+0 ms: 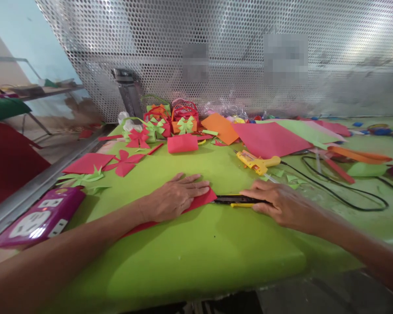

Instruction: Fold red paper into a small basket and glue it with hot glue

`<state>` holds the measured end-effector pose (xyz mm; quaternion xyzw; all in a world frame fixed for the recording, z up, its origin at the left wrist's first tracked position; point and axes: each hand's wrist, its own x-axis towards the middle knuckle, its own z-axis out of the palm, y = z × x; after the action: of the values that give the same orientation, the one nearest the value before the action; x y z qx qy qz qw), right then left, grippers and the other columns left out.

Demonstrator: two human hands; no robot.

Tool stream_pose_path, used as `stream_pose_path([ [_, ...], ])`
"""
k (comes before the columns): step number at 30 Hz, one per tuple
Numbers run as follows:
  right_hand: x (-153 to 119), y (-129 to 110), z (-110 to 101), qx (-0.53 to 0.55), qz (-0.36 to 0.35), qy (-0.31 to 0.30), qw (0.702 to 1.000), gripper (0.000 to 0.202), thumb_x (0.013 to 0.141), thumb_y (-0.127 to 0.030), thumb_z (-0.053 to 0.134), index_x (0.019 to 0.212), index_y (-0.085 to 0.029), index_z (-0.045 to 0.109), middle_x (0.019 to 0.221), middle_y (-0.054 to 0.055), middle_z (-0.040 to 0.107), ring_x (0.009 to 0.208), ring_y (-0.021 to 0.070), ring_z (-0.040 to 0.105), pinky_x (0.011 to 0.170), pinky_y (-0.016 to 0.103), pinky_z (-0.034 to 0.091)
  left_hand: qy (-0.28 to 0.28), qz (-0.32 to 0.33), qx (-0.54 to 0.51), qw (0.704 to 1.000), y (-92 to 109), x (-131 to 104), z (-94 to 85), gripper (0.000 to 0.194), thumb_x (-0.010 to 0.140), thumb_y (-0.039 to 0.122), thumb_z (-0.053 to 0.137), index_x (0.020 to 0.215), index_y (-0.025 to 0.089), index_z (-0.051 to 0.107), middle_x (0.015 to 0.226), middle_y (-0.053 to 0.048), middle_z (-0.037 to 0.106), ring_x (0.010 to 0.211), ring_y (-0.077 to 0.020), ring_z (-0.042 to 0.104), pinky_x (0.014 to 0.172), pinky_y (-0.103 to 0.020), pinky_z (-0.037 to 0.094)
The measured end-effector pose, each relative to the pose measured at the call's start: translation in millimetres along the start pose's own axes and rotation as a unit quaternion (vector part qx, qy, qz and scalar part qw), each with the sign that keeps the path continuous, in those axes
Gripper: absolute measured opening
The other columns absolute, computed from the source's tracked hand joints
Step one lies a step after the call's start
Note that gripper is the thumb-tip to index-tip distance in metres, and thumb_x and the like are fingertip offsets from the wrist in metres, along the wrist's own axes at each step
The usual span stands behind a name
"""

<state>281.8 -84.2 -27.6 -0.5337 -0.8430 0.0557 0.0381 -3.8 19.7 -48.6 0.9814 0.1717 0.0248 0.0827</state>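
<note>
My left hand point(175, 198) lies flat, fingers stretched out, on a folded strip of red paper point(201, 200) on the green tabletop. Part of the strip is hidden beneath the hand and forearm. Thumb and fingers of my right hand point(278, 203) are closed round a black-and-yellow stapler point(239, 200) lying on its side. Its front end meets the right tip of the red paper; whether the paper sits between its jaws I cannot tell. Just behind my right hand is a yellow glue gun point(257, 162).
Small paper baskets with bows point(185, 124) stand at the back beside a grey bottle point(129, 93). Red paper petals point(124, 163) and a purple case point(41, 216) lie left. Colored sheets point(271, 137) and the glue gun's black cord point(334, 192) spread across the right. A perforated metal panel point(229, 26) rises behind.
</note>
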Motion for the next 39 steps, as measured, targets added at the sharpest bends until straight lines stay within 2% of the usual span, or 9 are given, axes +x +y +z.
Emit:
stream_pose_path([
  [6, -4, 0, 1, 0.002, 0.007, -0.010, 1.000, 0.036, 0.088, -0.026, 0.044, 0.122, -0.021, 0.053, 0.094, 0.008, 0.058, 0.080, 0.0195, 0.057, 0.071, 0.034, 0.044, -0.027, -0.018, -0.001, 0.999, 4, 2, -6.1, 0.048, 0.091, 0.018, 0.025, 0.137, 0.028, 0.028, 0.145, 0.004, 0.028, 0.136, -0.0204, 0.016, 0.107, -0.047, 0.012],
  [15, -5, -9, -1, 0.007, 0.014, 0.007, 1.000, 0.035, 0.088, -0.027, 0.043, 0.120, -0.021, 0.055, 0.092, 0.008, 0.060, 0.080, 0.0190, 0.057, 0.072, 0.034, 0.045, -0.036, -0.011, -0.008, 0.999, 7, 2, -8.5, 0.049, 0.089, 0.017, 0.026, 0.138, 0.025, 0.028, 0.145, 0.002, 0.030, 0.136, -0.0221, 0.015, 0.107, -0.050, 0.013],
  [22, -1, -19, -5, 0.000, 0.016, -0.008, 1.000, 0.035, 0.087, -0.025, 0.046, 0.120, -0.020, 0.055, 0.088, 0.008, 0.059, 0.078, 0.0194, 0.057, 0.071, 0.034, 0.043, -0.034, -0.018, -0.011, 0.999, 8, 4, -9.6, 0.048, 0.090, 0.019, 0.026, 0.137, 0.025, 0.029, 0.144, 0.002, 0.031, 0.136, -0.0214, 0.015, 0.107, -0.049, 0.014],
  [33, 6, -27, -3, 0.006, -0.005, 0.002, 1.000, 0.033, 0.087, -0.025, 0.046, 0.119, -0.026, 0.055, 0.086, 0.005, 0.059, 0.073, 0.0154, 0.056, 0.065, 0.026, 0.040, -0.031, -0.010, -0.007, 0.999, 6, 4, -8.0, 0.050, 0.088, 0.016, 0.028, 0.137, 0.025, 0.029, 0.145, 0.002, 0.029, 0.136, -0.0219, 0.016, 0.106, -0.050, 0.014],
  [39, 10, -31, -3, 0.014, -0.012, -0.004, 1.000, 0.033, 0.086, -0.025, 0.047, 0.118, -0.026, 0.056, 0.087, 0.005, 0.060, 0.073, 0.0157, 0.057, 0.064, 0.026, 0.040, -0.034, -0.007, -0.012, 0.999, 6, 2, -7.8, 0.050, 0.088, 0.017, 0.027, 0.137, 0.026, 0.028, 0.146, 0.002, 0.027, 0.136, -0.0216, 0.015, 0.106, -0.049, 0.013],
])
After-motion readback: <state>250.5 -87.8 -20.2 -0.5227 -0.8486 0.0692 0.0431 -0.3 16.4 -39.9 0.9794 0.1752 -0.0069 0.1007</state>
